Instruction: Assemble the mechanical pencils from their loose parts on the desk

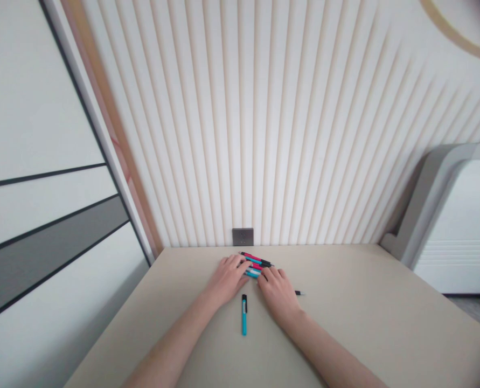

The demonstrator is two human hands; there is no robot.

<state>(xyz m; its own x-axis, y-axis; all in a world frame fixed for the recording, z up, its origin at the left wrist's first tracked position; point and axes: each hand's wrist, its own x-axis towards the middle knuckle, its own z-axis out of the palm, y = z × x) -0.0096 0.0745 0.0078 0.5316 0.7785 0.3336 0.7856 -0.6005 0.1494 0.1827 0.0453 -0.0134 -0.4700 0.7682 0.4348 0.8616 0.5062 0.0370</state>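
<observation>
A small bunch of pens [256, 266] in red, teal, white and black lies near the back of the tabletop. My left hand [228, 277] is at the bunch's left end, its thumb and fingers around the pen ends. From the right, my right hand [278, 291] bends its fingers over the other ends; its fingertips are partly hidden. Between my forearms a teal pen with a black cap [244, 315] lies apart, pointing away from me. The black end of another pen [300, 293] sticks out to the right of my right hand, the rest hidden.
The beige tabletop [345, 312] meets a ribbed white wall [256, 134] with a dark socket [243, 236] just above the table's back edge. A white and grey cabinet [41, 226] stands on the left. On the right is a grey and white headboard-like panel [458, 221].
</observation>
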